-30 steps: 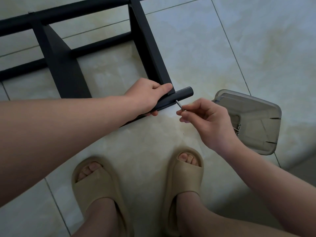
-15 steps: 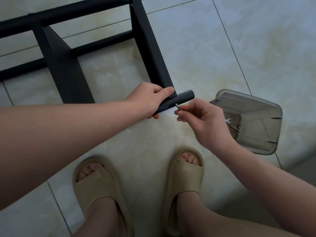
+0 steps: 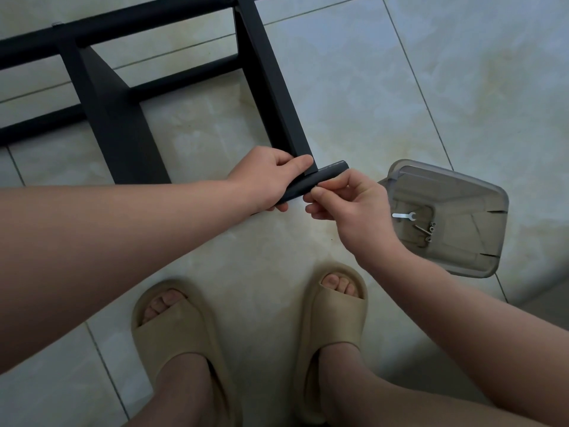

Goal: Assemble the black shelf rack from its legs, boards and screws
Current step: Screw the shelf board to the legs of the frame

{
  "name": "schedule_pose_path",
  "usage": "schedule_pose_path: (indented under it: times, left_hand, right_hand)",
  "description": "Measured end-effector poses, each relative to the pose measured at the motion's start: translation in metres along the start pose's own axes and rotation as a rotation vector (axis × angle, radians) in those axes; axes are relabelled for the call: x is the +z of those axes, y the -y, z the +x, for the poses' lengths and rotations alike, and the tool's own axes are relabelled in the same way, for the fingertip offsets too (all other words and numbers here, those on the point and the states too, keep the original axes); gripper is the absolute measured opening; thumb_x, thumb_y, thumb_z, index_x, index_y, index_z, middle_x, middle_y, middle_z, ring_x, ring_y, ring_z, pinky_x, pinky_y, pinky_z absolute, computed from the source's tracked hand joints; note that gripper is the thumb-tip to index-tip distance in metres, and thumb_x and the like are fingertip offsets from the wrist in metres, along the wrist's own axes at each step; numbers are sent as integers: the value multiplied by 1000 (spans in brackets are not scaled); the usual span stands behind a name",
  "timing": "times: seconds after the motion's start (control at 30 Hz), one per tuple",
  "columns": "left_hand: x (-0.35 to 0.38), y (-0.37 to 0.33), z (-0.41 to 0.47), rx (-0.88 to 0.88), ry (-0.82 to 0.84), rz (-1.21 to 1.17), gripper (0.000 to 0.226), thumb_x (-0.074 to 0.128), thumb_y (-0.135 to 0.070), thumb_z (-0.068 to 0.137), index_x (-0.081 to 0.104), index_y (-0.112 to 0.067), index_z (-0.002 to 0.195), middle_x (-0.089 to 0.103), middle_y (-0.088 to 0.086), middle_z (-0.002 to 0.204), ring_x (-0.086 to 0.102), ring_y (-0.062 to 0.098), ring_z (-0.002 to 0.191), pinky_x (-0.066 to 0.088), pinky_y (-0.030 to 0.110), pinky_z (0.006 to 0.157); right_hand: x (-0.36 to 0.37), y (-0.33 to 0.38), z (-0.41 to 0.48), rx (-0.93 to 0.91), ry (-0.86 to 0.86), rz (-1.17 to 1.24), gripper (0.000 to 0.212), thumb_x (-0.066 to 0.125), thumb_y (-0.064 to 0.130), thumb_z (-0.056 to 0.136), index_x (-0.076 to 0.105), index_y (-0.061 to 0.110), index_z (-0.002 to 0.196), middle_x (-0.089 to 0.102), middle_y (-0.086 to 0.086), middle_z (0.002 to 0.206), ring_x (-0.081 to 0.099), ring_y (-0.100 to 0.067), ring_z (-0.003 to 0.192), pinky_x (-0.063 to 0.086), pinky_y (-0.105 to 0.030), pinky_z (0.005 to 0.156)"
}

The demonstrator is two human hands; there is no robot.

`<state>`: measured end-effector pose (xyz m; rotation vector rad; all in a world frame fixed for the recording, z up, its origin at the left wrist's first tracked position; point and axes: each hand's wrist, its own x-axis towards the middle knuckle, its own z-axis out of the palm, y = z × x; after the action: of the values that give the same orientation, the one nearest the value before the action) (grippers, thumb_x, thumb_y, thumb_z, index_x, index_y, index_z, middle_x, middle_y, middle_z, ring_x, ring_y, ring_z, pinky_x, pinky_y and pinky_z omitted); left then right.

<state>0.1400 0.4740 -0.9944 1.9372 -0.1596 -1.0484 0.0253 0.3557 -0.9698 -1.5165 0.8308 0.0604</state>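
Note:
The black shelf rack lies on its side on the tiled floor, with two boards (image 3: 271, 87) running between black tube legs (image 3: 123, 23). My left hand (image 3: 268, 177) grips the near leg (image 3: 326, 175) where the right board's corner meets it, thumb on the board's end. My right hand (image 3: 345, 201) pinches a small screw against the side of that leg; the screw is almost hidden by my fingertips.
A clear grey plastic tray (image 3: 480, 192) sits on the floor to the right of my right hand, holding a small flat wrench (image 3: 403, 215) and a few screws (image 3: 426, 231). My feet in beige slippers (image 3: 332, 328) stand just below the leg.
My right hand has brought the screw up and left to the leg; its shaft, plainly visible before, is now hidden at the tube. The left hand keeps its grip.

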Motion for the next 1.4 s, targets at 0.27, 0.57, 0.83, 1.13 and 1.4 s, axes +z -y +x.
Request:
schedule_pose_path:
  times: [0.27, 0.57, 0.83, 1.13, 1.4]
  left_hand:
    - [0, 3, 2, 36, -23, 0, 33, 60, -49, 94, 56, -20, 80, 65, -4, 68, 65, 21, 47, 47, 27, 46]
    - [-17, 4, 4, 77, -71, 69, 38, 59, -51, 93, 56, -14, 82, 69, 2, 68, 68, 25, 50, 48, 31, 48]
    - [-46, -1, 3, 62, -205, 202, 36, 53, -51, 97, 58, -18, 85, 66, -10, 67, 66, 11, 59, 46, 24, 57]
    - [-7, -31, -25, 731, -332, 643, 28, 51, -35, 93, 60, -13, 107, 59, 7, 109, 50, 31, 99, 39, 40, 83]
    - [86, -30, -24, 829, 189, 1078, 39, 49, -38, 96, 50, -28, 133, 36, 3, 153, 34, 28, 134, 34, 40, 101]
  right_hand:
    - [-22, 27, 23, -80, 28, -734, 42, 87, 40, 73, 54, 15, 71, 69, -3, 64, 60, -20, 59, 47, -38, 57]
    - [-17, 47, 46, -220, 163, -1032, 44, 78, 54, 78, 48, 23, 71, 66, 5, 63, 59, -15, 65, 47, -35, 60]
    - [8, 41, 48, -397, 140, -1011, 39, 69, 54, 87, 50, 20, 85, 60, 7, 71, 57, -23, 72, 40, -33, 57]
    - [-82, -3, 9, -393, 2, -832, 15, 67, 25, 96, 63, 15, 105, 67, 6, 97, 61, -15, 92, 52, -41, 83]
    - [-177, -51, 1, -78, -225, -849, 10, 63, 14, 97, 69, 13, 105, 65, 4, 93, 62, -18, 89, 42, -26, 79]
